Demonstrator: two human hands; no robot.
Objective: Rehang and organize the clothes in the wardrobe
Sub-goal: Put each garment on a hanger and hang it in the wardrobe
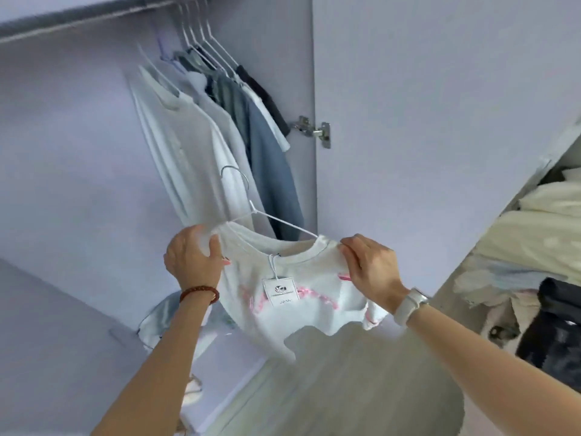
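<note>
A pale lilac wardrobe (78,158) stands open, its door (424,121) swung wide on a metal hinge (312,130), with a dark hanging rail (88,22) running across the top. On that rail, pushed toward the hinge side, hangs a row of garments on white wire hangers (207,99): several white tops in front, a blue one and darker pieces behind. Much of the rail nearer the camera appears bare. To the right, a heap of cream, pale and black clothing (518,262) lies piled outside the wardrobe, apparently still to be sorted, so the job looks roughly midway. In front of the open cabinet a person holds up a small white T-shirt with pink lettering and a paper swing tag (301,297), already threaded onto a thin white wire hanger (251,212) whose hook stands free, well below the rail. The left hand (191,262) has its fingers closed on one shoulder of the shirt; the right hand (371,265) pinches the other shoulder between thumb and fingertips. This shirt seems to need only straightening and lifting onto the rail
</note>
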